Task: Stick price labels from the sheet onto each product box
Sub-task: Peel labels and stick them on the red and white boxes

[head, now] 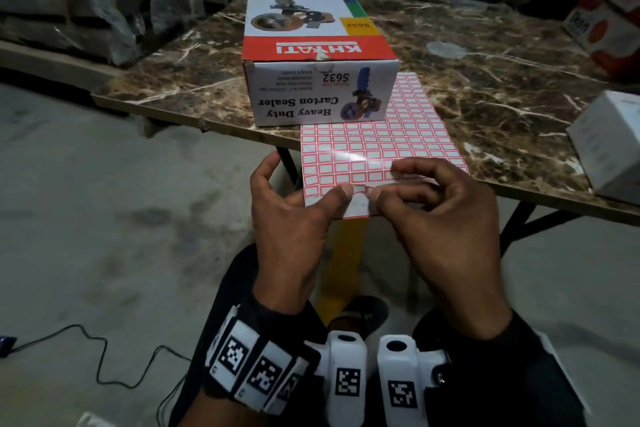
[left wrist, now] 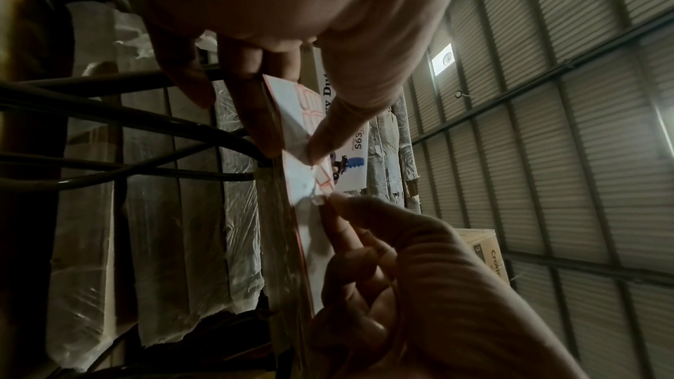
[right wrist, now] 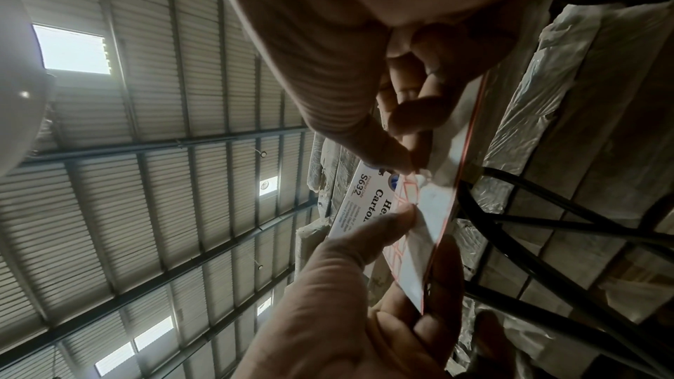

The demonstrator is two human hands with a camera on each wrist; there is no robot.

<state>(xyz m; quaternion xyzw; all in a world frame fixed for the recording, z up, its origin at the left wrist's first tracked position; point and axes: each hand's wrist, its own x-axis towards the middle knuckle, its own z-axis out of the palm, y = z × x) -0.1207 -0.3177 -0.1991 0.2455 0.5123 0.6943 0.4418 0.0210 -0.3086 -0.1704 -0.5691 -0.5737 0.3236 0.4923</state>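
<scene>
The red-gridded label sheet (head: 374, 146) lies on the marble table (head: 519, 97), with its near end hanging past the table edge. My left hand (head: 332, 199) pinches that near edge, thumb on top and fingers underneath. My right hand (head: 382, 184) pinches one small price label (left wrist: 319, 199) at the sheet's bare near strip, its corner lifted off the backing. The "Heavy Duty Carton Sealer" product box (head: 318, 55) stands just behind the sheet, touching its far left part. In the right wrist view the right fingertips (right wrist: 412, 166) meet beside the left thumb (right wrist: 393, 221).
A white box (head: 609, 146) sits at the table's right edge. Orange-and-white cartons (head: 609, 10) are stacked at the far right. Black table legs (head: 519, 222) run below the edge. A yellow strip (head: 343, 263) hangs under the sheet, and a cable (head: 97, 357) lies on the floor at left.
</scene>
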